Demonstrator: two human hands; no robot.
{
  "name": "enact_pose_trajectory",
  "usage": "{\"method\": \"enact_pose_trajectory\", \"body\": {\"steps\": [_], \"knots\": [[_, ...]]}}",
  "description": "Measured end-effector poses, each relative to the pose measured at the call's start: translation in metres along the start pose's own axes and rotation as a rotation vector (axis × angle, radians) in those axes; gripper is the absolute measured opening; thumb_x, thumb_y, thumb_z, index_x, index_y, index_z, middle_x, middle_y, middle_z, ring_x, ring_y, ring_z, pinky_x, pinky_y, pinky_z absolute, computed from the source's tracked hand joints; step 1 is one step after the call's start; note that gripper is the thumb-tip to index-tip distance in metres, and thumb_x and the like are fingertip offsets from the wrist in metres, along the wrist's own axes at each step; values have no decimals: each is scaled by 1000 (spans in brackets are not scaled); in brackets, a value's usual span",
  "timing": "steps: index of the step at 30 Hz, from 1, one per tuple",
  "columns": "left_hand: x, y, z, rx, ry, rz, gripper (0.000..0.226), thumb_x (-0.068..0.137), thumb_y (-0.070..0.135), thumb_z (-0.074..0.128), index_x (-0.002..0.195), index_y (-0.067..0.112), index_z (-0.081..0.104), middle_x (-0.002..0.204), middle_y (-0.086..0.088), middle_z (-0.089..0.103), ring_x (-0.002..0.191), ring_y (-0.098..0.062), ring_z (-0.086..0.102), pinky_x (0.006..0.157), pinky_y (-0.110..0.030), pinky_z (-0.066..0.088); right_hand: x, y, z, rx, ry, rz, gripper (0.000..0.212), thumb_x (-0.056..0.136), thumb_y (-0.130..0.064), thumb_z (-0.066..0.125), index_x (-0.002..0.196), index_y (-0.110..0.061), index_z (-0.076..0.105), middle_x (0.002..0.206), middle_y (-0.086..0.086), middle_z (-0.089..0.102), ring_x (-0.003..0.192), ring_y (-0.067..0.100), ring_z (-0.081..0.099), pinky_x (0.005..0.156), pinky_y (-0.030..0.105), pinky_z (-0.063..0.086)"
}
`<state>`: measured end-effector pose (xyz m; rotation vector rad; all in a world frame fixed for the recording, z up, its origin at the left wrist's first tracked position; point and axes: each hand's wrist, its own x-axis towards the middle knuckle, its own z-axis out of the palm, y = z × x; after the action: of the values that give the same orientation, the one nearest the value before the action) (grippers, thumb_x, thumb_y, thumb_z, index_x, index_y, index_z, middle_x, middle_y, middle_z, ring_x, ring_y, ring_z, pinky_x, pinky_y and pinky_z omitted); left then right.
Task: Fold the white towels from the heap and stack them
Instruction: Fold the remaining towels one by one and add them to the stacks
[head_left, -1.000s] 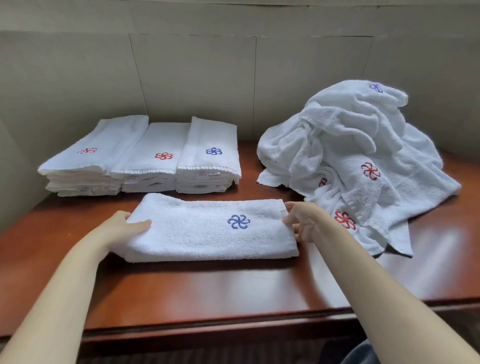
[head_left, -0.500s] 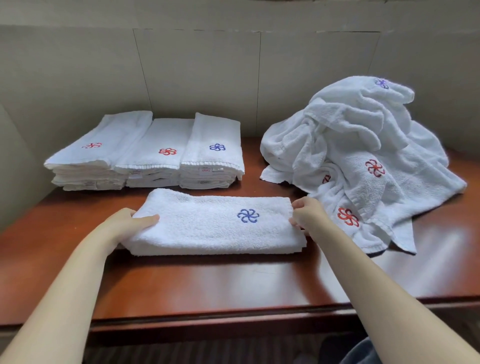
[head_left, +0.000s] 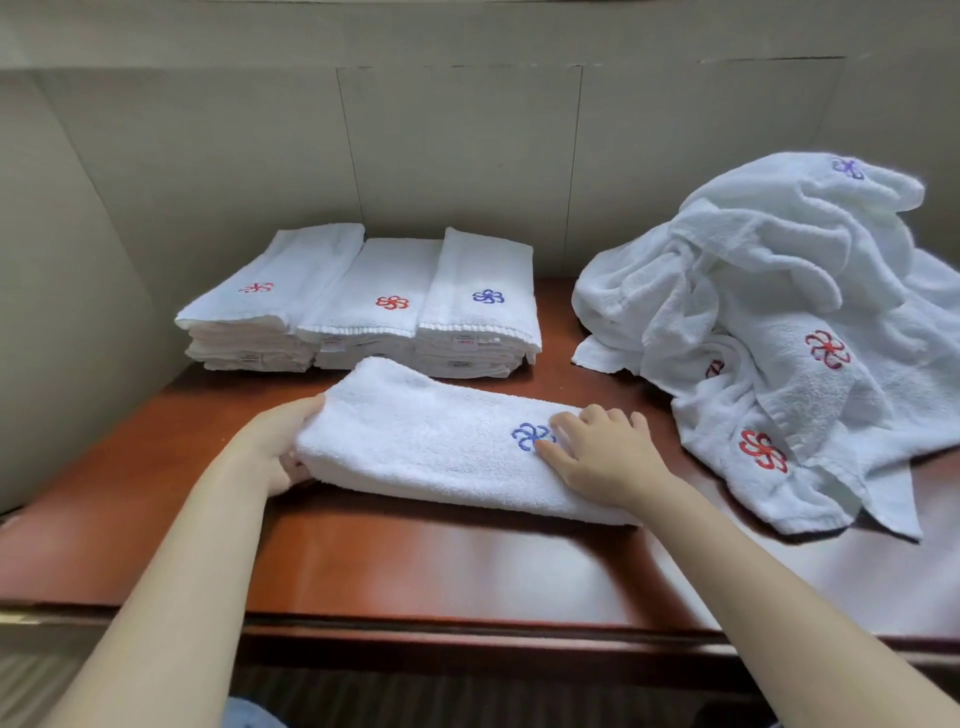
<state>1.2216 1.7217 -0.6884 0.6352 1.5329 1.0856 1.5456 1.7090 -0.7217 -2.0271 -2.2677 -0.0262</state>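
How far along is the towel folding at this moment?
Done: three stacks of folded towels stand side by side at the back. In hand: one folded towel with a blue flower; the left hand grips its end, the right hand rests flat on it. Left: the heap at the right.

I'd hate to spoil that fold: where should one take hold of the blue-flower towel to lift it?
By its two short ends, one hand from each side. The folded towel lies long and narrow, so a middle grip would likely let it sag open. The left hand grips the left end; the right hand lies flat on top.
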Motion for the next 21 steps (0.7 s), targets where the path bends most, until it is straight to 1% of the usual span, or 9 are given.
{"method": "enact_pose_trajectory", "body": {"steps": [3,6,7,9,11,13,16,19,21], "knots": [[-4,-3,-5,137,-12,11,34,88,45,62,109,19,60,104,-5,66,89,-25,64,64,-35,53,6,-5,2,7,18,25,50,91,-63,25,120,-30,50,117,7,53,111,29,46,96,42,29],[-10,-8,-5,249,-131,-34,39,81,27,73,115,13,57,109,-10,64,92,-25,64,62,-36,56,14,-6,2,124,-76,56,55,94,-60,23,136,-29,40,137,7,46,135,28,32,110,47,16],[-11,-9,-4,253,-137,-26,40,81,18,73,116,10,57,107,-10,64,91,-23,63,59,-33,56,16,-6,-1,145,-98,71,55,95,-58,24,138,-27,40,139,7,46,137,27,31,113,49,11],[-8,-9,-2,148,-52,51,37,81,8,71,115,5,58,98,-7,65,82,-18,62,51,-23,54,17,-10,-7,107,-58,69,49,95,-56,28,123,-22,50,127,9,54,122,28,47,106,45,24],[-2,-6,-3,-1,92,169,31,84,8,69,113,2,59,93,-7,64,71,-12,60,45,-14,50,16,-16,-14,126,-29,30,39,94,-54,36,86,-21,54,103,4,63,95,25,56,79,34,38],[4,-5,-7,-107,181,239,34,88,12,67,118,1,55,102,-11,61,68,-11,62,53,-17,53,14,-25,-19,230,-149,-24,48,91,-56,43,61,-18,46,74,-2,60,69,19,54,57,29,36],[8,-11,-8,-112,127,163,47,88,19,68,125,-4,50,116,-15,62,96,-24,64,76,-30,52,9,-41,-22,278,-357,-108,57,86,-62,47,52,-16,42,53,-3,54,48,15,54,52,26,40],[8,-21,3,23,120,186,39,86,12,68,116,-9,55,114,-22,64,98,-31,64,86,-38,52,5,-51,-25,386,-436,-112,57,86,-61,48,50,-17,42,50,1,55,41,16,52,47,23,39],[4,-24,13,91,152,263,29,86,4,64,112,-5,56,114,-22,63,98,-32,63,87,-41,51,3,-55,-27,485,-573,-105,53,89,-58,47,53,-18,48,49,0,57,38,15,52,43,20,39]]}}
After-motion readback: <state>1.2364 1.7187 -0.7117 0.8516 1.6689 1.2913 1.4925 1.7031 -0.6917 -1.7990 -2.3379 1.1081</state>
